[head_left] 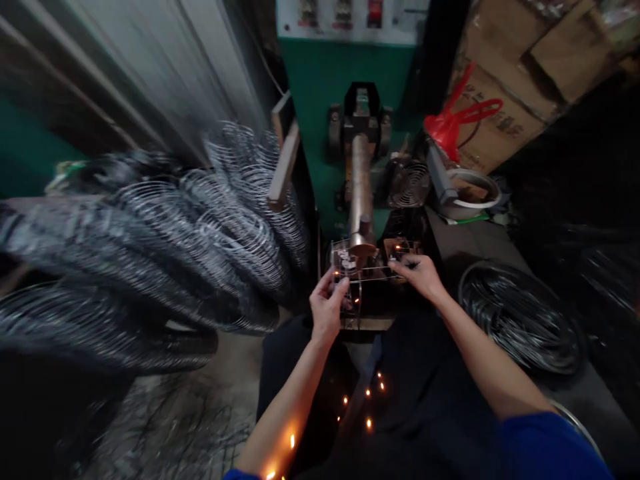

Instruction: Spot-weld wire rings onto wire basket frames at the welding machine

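Sparks fly, seemingly mid-weld, left hand and right hand pinching the wire frame, next move wanting steadiness!

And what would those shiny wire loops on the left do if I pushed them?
The wire loops would probably shift and slide over each other, since they lean in slanted stacks. Each loop might feel springy, because the wire looks thin.

- The left hand and right hand hid parts of the thin wires they held.
- The top edge cut off the control panel.
- Wire coils at left blurred and ran past the edge.
- Lettering on the cardboard box was too smeared to read.
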